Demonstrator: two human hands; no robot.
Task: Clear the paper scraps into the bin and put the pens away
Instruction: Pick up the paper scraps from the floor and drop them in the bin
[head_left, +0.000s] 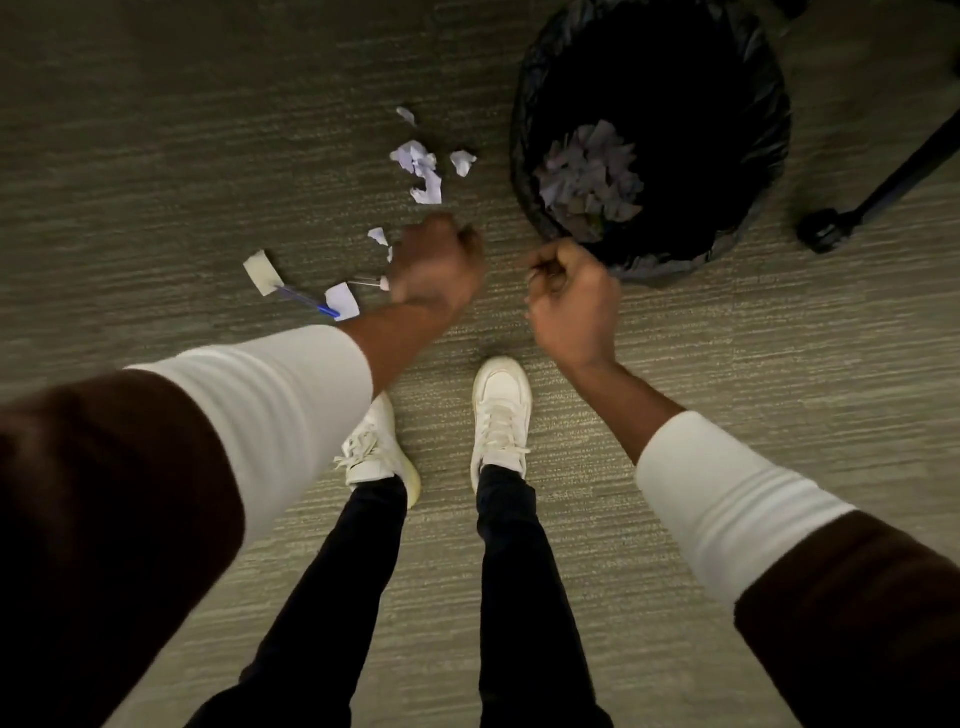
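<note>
Head view looks down at a grey carpet; far left lies a pale card, and a blue pen pokes out from under it; next comes a white paper square, then a second pen with a pale end; small scraps sit a bit further up; the left hand is curled into a fist just above that second pen, and I cannot tell if it holds anything; the right hand is curled too, near the rim of the black bin, which already has torn paper inside; I think tiny scraps could get missed, or slip out and land beside the bin.
</note>
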